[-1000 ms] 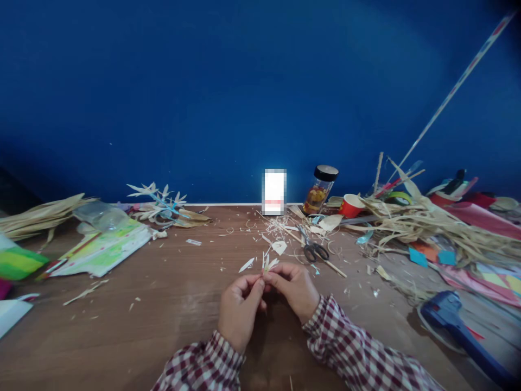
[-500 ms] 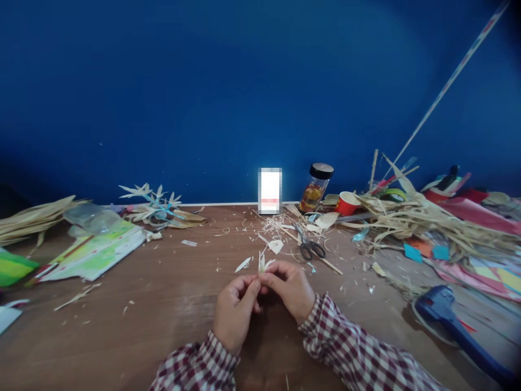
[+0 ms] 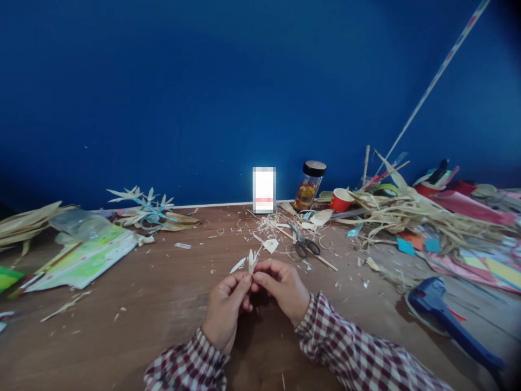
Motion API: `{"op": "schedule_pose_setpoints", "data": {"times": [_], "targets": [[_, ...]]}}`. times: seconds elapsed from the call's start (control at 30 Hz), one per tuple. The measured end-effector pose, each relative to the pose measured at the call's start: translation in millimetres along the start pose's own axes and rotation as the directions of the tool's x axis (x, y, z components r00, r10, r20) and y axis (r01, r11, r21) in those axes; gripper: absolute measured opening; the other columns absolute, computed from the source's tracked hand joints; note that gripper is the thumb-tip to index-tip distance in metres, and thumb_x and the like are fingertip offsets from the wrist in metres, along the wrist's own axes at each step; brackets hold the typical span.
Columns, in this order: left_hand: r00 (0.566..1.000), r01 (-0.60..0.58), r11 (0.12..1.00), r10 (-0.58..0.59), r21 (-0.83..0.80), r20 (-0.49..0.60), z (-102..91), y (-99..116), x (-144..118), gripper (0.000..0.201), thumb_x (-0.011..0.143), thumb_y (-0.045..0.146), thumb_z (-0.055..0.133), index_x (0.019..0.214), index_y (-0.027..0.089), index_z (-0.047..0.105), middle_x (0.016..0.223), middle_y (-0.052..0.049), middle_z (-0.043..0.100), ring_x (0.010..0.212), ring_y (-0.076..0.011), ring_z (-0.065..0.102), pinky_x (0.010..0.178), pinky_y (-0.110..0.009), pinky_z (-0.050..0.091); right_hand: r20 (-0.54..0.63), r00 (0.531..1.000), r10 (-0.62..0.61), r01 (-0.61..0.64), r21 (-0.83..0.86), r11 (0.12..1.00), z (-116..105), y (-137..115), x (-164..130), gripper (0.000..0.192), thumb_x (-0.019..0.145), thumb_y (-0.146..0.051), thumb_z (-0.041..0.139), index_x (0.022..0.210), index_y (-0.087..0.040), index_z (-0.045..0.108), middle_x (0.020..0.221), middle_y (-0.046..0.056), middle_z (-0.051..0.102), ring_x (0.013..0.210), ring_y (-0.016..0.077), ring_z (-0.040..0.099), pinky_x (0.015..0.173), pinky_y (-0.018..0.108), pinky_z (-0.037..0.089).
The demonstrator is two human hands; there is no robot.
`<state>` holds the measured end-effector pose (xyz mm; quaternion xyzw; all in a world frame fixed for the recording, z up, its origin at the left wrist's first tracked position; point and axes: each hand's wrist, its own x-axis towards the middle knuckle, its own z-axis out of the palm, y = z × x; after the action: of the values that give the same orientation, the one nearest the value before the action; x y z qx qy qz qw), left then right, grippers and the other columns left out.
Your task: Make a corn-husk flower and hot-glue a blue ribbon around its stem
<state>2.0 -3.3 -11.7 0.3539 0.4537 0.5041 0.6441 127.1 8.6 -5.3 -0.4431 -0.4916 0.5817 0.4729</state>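
I see maroon-and-white check on both sleeves [image 3: 354, 345]. Between the left hand [image 3: 223, 310] and the right hand [image 3: 285, 288], the petal cluster [image 3: 251, 262] is creamy white. Beneath them, the tabletop [image 3: 150, 331] is brown; beyond them, the wall [image 3: 203, 98] is deep blue. Right of them, the glue gun [image 3: 429, 296] is dark blue; ahead and right, the cup [image 3: 339, 203] is red.
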Motion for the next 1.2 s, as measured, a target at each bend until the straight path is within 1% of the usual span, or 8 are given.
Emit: {"op": "schedule_pose_setpoints", "data": {"times": [0.23,0.37,0.47,0.7,0.83,1.07,1.13,1.2], "targets": [[0.996,0.041,0.998,-0.044,0.037,0.073,-0.9,0.3,0.6,0.022,0.069,0.035,0.060,0.064,0.013,0.060,0.054,0.003,0.053,0.039,-0.0035,0.036,0.041,-0.017,0.034,0.017,0.999,0.040,-0.041,0.034,0.999,-3.0,3.2,1.0,0.021,0.066,-0.032,0.064,0.077,-0.015,0.060,0.055,-0.003,0.060,0.046,0.0070,0.049,0.045,0.018,0.036],[0.994,0.074,0.995,-0.080,0.068,0.081,-2.4,1.8,1.5,0.023,0.068,0.036,0.061,0.063,0.013,0.060,0.044,0.004,0.049,0.036,-0.0039,0.036,0.039,-0.017,0.033,0.011,0.999,0.032,-0.032,0.057,0.998,-3.6,5.3,0.5,0.021,0.065,-0.032,0.066,0.074,-0.014,0.058,0.055,-0.003,0.059,0.051,0.0080,0.051,0.050,0.020,0.038],[0.994,0.063,0.994,-0.070,0.084,0.080,-2.8,0.4,1.7,0.025,0.067,0.037,0.062,0.062,0.013,0.060,0.042,0.005,0.048,0.035,-0.0041,0.037,0.039,-0.017,0.032,-0.003,0.999,0.046,-0.046,0.035,0.998,-3.1,5.5,-0.7,0.022,0.065,-0.034,0.065,0.074,-0.015,0.058,0.055,-0.003,0.058,0.048,0.0076,0.049,0.048,0.019,0.037],[0.999,-0.008,0.994,0.003,0.106,0.046,-3.8,-7.0,3.8,0.023,0.069,0.036,0.059,0.064,0.014,0.059,0.051,0.004,0.054,0.036,-0.0047,0.040,0.040,-0.018,0.035,-0.030,0.999,0.022,-0.023,-0.009,1.000,1.1,5.6,-2.1,0.022,0.068,-0.035,0.062,0.072,-0.015,0.058,0.053,-0.003,0.056,0.047,0.0076,0.047,0.047,0.020,0.036],[1.000,-0.012,0.997,0.011,0.080,0.014,-2.9,-7.2,4.0,0.022,0.069,0.036,0.060,0.065,0.014,0.059,0.044,0.005,0.051,0.036,-0.0055,0.041,0.041,-0.018,0.036,-0.057,0.998,0.010,-0.012,-0.043,0.999,1.7,10.4,-0.8,0.021,0.070,-0.035,0.060,0.075,-0.015,0.060,0.055,-0.003,0.057,0.045,0.0067,0.044,0.044,0.019,0.033],[0.999,0.024,0.999,-0.023,0.045,-0.028,1.0,-3.5,-0.1,0.025,0.067,0.033,0.062,0.082,0.013,0.056,0.061,0.000,0.061,0.038,-0.0049,0.045,0.040,-0.018,0.039,-0.040,0.999,0.034,-0.034,0.010,0.999,-1.0,12.7,0.0,0.022,0.071,-0.036,0.059,0.077,-0.015,0.058,0.057,-0.002,0.056,0.048,0.0069,0.044,0.044,0.018,0.031],[0.998,0.035,0.999,-0.033,0.038,-0.053,1.3,-3.4,-0.4,0.027,0.066,0.033,0.063,0.085,0.014,0.054,0.060,0.001,0.062,0.038,-0.0056,0.046,0.040,-0.019,0.041,-0.051,0.998,0.038,-0.038,0.001,0.999,-1.3,11.7,-0.1,0.021,0.071,-0.036,0.059,0.075,-0.015,0.057,0.056,-0.003,0.055,0.046,0.0063,0.042,0.043,0.018,0.030],[0.998,-0.005,0.998,0.008,0.064,-0.057,0.9,-5.0,0.1,0.025,0.066,0.032,0.063,0.082,0.014,0.054,0.057,0.002,0.060,0.037,-0.0056,0.046,0.040,-0.019,0.041,-0.055,0.998,0.040,-0.041,-0.011,0.999,-1.8,11.5,0.2,0.021,0.072,-0.036,0.058,0.074,-0.015,0.056,0.054,-0.004,0.051,0.044,0.0055,0.039,0.041,0.017,0.029]]}}
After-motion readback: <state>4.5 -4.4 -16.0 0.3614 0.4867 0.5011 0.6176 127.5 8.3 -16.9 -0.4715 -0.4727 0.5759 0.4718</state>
